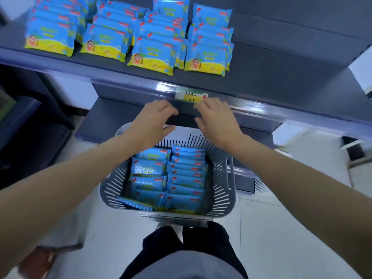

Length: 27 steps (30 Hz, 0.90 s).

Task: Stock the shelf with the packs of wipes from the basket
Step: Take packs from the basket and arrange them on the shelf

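Both hands are hovering empty between basket and shelf: left hand point(155, 119) and right hand point(216, 119), fingers loosely spread, holding nothing. Packs of wipes point(169, 178) are lying in two rows inside the grey slatted basket point(219, 190) below; more are sitting in four rows on the shelf point(281, 77) above. Packs are looking light, soft, slick-filmed; pinching across a pack's short sides should be holding best.

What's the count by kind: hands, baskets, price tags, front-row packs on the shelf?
Hands: 2, left hand and right hand, grip empty
Basket: 1
Price tag: 1
Front-row packs: 4
Total: 8
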Tool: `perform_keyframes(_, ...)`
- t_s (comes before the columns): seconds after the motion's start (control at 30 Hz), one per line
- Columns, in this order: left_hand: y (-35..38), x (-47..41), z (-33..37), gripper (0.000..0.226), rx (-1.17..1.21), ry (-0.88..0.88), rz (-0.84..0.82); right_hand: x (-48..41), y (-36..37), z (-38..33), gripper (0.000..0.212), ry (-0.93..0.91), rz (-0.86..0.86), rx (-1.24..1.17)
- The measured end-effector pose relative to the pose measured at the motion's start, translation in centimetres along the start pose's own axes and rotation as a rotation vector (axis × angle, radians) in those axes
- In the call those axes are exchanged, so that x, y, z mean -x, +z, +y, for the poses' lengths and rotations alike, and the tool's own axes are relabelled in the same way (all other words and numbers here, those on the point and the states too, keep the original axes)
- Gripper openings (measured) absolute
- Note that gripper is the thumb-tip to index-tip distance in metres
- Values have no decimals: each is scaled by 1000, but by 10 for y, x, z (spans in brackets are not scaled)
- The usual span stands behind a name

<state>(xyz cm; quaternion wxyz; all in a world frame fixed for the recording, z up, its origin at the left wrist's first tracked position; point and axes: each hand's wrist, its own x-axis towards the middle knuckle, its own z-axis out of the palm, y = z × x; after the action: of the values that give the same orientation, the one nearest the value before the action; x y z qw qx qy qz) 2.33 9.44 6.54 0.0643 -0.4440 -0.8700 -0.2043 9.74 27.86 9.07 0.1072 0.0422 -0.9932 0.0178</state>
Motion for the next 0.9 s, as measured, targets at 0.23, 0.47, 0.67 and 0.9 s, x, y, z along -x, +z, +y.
perform_keyframes(0.23,60,74,-37,37,12,-218,-310,43,98,-21,32,3,-522,31)
perform_keyframes(0.47,108,107,-59,35,48,-358,-537,68,148,-26,35,54,-749,51)
perform_keyframes(0.67,135,111,-60,42,51,-393,-662,73,169,-30,40,139,-741,19)
perform_keyframes(0.9,151,117,-62,40,-52,-392,-840,79,177,-30,53,200,-684,11)
